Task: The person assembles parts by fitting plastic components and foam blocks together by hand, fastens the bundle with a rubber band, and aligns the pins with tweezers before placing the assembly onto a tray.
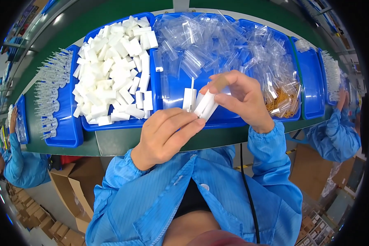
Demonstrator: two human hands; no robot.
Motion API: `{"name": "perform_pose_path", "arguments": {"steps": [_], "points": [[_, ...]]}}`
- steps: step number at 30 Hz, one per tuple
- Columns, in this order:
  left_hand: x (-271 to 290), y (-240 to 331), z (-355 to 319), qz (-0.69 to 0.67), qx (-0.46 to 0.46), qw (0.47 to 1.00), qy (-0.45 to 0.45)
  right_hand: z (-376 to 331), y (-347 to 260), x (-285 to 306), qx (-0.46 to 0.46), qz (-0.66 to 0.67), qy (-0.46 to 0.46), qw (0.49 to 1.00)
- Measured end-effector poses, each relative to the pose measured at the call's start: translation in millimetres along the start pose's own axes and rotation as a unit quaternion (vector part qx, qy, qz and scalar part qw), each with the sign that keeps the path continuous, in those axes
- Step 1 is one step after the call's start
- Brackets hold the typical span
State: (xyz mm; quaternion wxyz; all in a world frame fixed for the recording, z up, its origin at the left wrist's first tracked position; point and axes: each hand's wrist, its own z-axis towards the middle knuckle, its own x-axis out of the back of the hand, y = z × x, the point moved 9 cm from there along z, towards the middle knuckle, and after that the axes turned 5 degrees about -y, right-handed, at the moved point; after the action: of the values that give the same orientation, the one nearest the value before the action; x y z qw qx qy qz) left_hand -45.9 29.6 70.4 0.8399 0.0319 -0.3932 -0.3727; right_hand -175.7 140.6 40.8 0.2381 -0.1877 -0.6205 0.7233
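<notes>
Over the middle blue tray, both hands meet at a short white block-like piece. My left hand comes from the lower left, its fingertips closed on the lower end of that piece. My right hand pinches the upper end between thumb and fingers. A second white piece stands upright just beyond my left fingers, with a thin pale rod along it. Whether my left fingers also grip this second piece is hidden.
Left lies a blue tray heaped with white pieces, then swab-like sticks in a tray. Clear plastic sleeves fill the back of the middle tray. Further right are more sleeves and orange bands. Co-workers sit at both sides.
</notes>
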Motion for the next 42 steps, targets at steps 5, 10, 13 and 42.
{"name": "perform_pose_path", "arguments": {"steps": [5,10,13,42], "points": [[8,-14,-8,-0.07,0.054,0.992,0.094,-1,-3,-6,0.052,-0.052,-0.008,0.997],[17,-20,-7,-0.043,0.046,0.994,0.091,4,-25,-18,0.074,-0.051,-0.017,0.996],[25,-25,-13,-0.016,0.056,0.993,0.101,6,-72,-29,0.138,-0.369,0.096,0.914],[21,-24,-30,-0.024,0.063,0.991,0.118,-71,-112,-138,0.239,0.261,-0.459,0.815]]}}
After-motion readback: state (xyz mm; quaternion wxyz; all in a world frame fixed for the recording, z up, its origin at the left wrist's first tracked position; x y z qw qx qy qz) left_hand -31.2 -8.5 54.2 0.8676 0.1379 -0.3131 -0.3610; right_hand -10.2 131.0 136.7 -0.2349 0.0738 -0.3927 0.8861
